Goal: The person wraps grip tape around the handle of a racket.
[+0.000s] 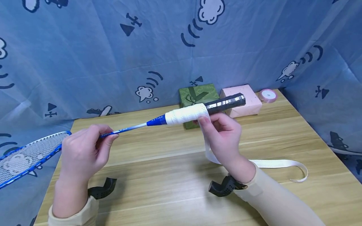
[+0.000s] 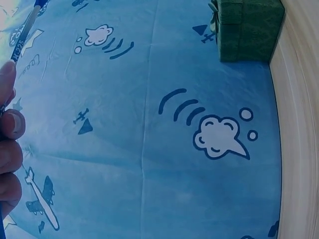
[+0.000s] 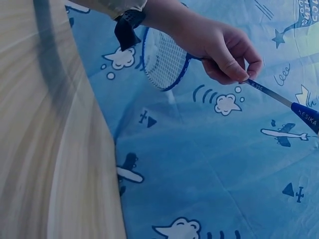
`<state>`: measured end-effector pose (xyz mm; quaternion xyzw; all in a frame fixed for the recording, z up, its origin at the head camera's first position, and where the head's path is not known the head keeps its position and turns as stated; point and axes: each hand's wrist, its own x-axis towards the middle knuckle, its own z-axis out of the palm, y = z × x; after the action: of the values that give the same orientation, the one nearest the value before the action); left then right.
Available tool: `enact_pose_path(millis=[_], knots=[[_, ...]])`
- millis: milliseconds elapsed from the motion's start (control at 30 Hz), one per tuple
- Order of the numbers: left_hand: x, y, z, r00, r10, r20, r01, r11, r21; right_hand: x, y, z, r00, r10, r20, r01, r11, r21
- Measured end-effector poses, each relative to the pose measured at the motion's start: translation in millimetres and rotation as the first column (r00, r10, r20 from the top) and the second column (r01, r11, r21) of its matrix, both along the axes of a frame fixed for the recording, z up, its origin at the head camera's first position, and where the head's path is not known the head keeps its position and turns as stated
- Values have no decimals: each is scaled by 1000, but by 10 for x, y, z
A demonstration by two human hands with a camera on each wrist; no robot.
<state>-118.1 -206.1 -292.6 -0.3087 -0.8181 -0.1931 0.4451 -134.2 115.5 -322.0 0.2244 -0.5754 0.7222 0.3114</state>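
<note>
A blue and white badminton racket point(image 1: 133, 127) is held slanting above the table, its strung head at far left and its handle up to the right. My left hand point(image 1: 85, 150) pinches the shaft between thumb and curled fingers; the right wrist view shows this same hand point(image 3: 224, 52) on the shaft. White grip tape point(image 1: 185, 114) wraps the lower handle next to the blue cone, while the black end of the handle point(image 1: 226, 103) is bare. With thumb and fingers, my right hand point(image 1: 224, 135) pinches the tape at the edge of the wrapping.
The tape's loose tail point(image 1: 277, 163) trails behind the right wrist and curls at its end. Against the blue curtain stand a green box with a bow point(image 1: 185, 94), a pink box point(image 1: 251, 97) and a ribbon roll point(image 1: 267, 95) on the wooden table point(image 1: 158, 188).
</note>
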Motion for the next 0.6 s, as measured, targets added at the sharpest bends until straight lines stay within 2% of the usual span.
enact_pose_path(millis=[67, 200, 300, 433, 600], knots=[[3, -7, 2, 1000, 6, 6, -6, 1000, -6, 2, -12, 2, 999, 44, 0, -44, 999, -19], [9, -24, 18, 1000, 10, 18, -9, 1000, -3, 1, -26, 13, 997, 75, 3, -75, 996, -40], [7, -28, 26, 1000, -22, 11, 21, 1000, 19, 5, -27, 17, 998, 65, 23, -64, 997, -47], [6, -23, 24, 997, -72, 13, 72, 997, 31, 19, -41, 5, 995, 97, 21, -95, 992, -89], [16, -28, 24, 997, -70, 45, 69, 997, 15, 24, -59, -3, 991, 132, -24, -134, 984, -113]])
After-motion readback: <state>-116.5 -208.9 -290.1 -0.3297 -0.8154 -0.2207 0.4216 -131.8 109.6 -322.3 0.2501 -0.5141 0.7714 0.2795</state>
